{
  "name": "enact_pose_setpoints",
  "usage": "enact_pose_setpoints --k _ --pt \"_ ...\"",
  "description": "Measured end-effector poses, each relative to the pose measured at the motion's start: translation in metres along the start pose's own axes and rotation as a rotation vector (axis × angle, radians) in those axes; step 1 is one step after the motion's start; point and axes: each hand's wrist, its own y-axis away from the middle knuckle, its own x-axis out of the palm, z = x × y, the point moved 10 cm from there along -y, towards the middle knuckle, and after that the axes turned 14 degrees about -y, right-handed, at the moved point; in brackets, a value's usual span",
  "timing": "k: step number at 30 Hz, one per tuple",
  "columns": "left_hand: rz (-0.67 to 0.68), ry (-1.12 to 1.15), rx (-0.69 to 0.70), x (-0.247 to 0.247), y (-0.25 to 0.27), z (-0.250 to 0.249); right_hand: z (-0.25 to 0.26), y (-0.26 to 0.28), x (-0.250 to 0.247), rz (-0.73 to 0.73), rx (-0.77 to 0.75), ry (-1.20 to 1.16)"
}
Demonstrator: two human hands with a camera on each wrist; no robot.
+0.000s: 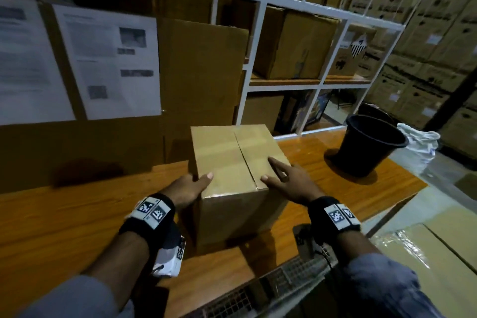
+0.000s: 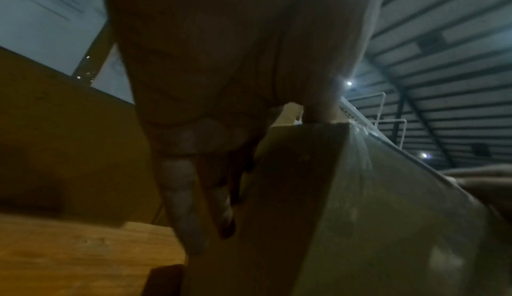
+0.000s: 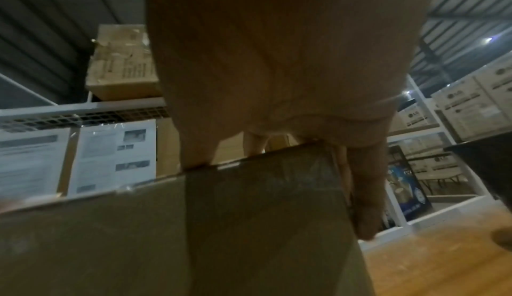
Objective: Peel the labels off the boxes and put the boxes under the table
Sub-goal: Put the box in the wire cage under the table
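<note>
Standing upright on the wooden table (image 1: 77, 214), a tall cardboard box (image 1: 240, 168) sits between both hands, its top flaps closed with a seam running front to back and clear tape over it. Left hand (image 1: 187, 190) clasps the box's near-left upper corner: thumb lies over the top face, the other fingers go down the left side; in the left wrist view those fingers (image 2: 182, 202) run down the side wall, pressed against the cardboard. Right hand (image 1: 286, 183) lies on the near-right part of the top, index finger straight and pointing along the top surface, thumb flat near the seam; in the right wrist view the remaining fingers (image 3: 365, 191) hang over the box's right edge, down its side. So the left hand grips the corner, and the right rests spread over the top edge without pinching anything. No label can be made out on the faces in view.

Black bucket (image 1: 369, 144) stands on the table to the right, well apart from the box. White bag (image 1: 420, 147) just behind the bucket. White metal shelving (image 1: 260, 41) with cartons behind the table. Printed sheets (image 1: 108, 62) are stuck on a cardboard panel at left. Stacked cartons (image 1: 426, 41) fill the far right. Both wrists wear black bands with printed marker tags.
</note>
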Motion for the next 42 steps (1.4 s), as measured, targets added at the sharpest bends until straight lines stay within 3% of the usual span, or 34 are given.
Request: enact_pose_setpoints --k 3,5,13,15,19,25,29,34,38,42 --pt "-0.02 0.12 0.171 -0.011 -0.009 -0.017 -0.004 0.006 -0.006 -0.028 0.005 -0.002" --pt "0.014 0.134 0.205 -0.009 -0.014 -0.024 -0.009 0.002 -0.007 -0.008 0.027 0.003" --pt "0.079 0.17 0.118 -0.009 -0.042 -0.01 -0.007 -0.013 -0.014 0.102 -0.044 -0.165" --pt "0.014 0.278 0.084 -0.005 -0.039 -0.013 -0.011 -0.016 -0.011 0.087 -0.045 -0.157" --pt "-0.222 0.264 0.075 -0.003 -0.034 -0.013 -0.017 -0.027 -0.004 0.065 -0.075 -0.241" --pt "-0.315 0.195 0.092 0.003 -0.009 -0.027 -0.024 -0.016 -0.005 0.039 -0.121 -0.362" --pt "-0.386 0.127 0.159 0.008 0.019 -0.031 -0.027 0.01 -0.005 0.051 -0.142 -0.457" --pt "-0.427 0.13 0.244 0.025 0.056 -0.024 -0.029 0.069 -0.015 -0.006 -0.158 -0.394" --pt "-0.427 0.213 0.307 0.032 0.085 -0.036 -0.015 0.124 -0.052 -0.178 -0.217 -0.309" --pt "-0.34 0.313 0.427 0.022 0.107 -0.091 -0.004 0.181 -0.112 -0.373 -0.256 -0.234"
